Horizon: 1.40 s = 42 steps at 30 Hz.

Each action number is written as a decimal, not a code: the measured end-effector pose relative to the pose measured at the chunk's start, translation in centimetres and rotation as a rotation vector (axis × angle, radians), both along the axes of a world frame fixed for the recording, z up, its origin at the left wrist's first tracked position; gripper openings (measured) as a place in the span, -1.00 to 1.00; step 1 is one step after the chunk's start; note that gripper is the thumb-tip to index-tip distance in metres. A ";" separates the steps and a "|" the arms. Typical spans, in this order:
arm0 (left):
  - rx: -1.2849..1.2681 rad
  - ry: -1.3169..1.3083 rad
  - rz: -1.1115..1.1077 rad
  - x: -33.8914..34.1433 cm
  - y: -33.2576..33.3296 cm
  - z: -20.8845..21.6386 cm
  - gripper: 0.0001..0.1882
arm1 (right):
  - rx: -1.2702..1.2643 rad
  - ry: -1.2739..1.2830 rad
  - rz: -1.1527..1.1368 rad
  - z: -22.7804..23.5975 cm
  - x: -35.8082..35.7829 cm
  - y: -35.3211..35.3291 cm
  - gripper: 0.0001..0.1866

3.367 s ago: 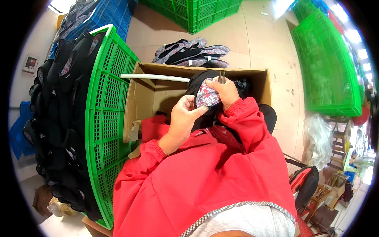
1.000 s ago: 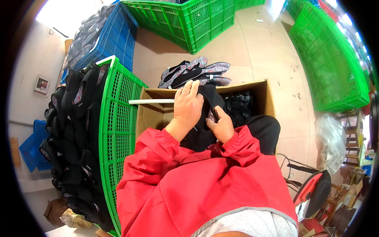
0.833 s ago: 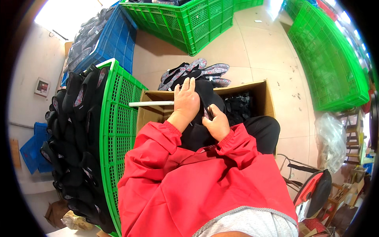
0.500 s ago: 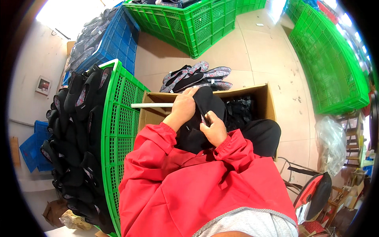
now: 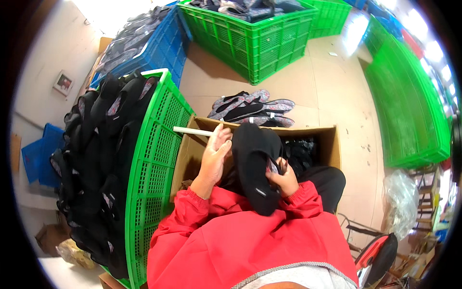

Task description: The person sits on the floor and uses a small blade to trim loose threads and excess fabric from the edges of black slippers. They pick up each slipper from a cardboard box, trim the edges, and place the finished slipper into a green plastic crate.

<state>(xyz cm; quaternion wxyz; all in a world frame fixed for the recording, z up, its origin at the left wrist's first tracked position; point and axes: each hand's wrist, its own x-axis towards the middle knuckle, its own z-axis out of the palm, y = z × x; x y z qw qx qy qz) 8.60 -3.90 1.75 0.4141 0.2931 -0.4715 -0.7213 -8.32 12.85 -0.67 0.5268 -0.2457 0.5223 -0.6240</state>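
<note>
Black shoe (image 5: pixel 253 166) btwn both hands, over carton (image 5: pixel 308 132) rim (tight).

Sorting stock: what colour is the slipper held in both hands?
Black soft fabric slipper, with patterned lining peeking at the right hand; head view.
</note>
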 end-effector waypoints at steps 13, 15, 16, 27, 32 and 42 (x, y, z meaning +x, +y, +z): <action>0.415 0.365 0.229 6.6 3.6 4.8 -0.62 | -0.282 0.044 0.218 0.9 3.3 -1.7 -0.72; 0.396 0.313 0.327 8.1 3.6 4.3 -0.68 | -0.321 -0.057 0.275 2.6 3.1 -2.0 -0.74; 0.389 0.285 0.380 8.9 3.8 3.8 -0.71 | -0.350 -0.072 0.437 3.5 3.1 -2.0 -0.69; 0.418 0.174 0.240 12.9 3.1 3.9 -0.74 | -0.437 0.580 0.077 5.0 2.7 -2.6 -0.87; 0.420 -0.168 -0.236 16.2 4.7 6.4 -0.62 | -0.536 0.708 0.030 4.5 -2.0 -2.4 -0.88; -0.353 0.019 0.586 26.9 5.5 16.4 -0.67 | -0.422 0.213 -0.025 6.2 3.2 -4.0 -0.70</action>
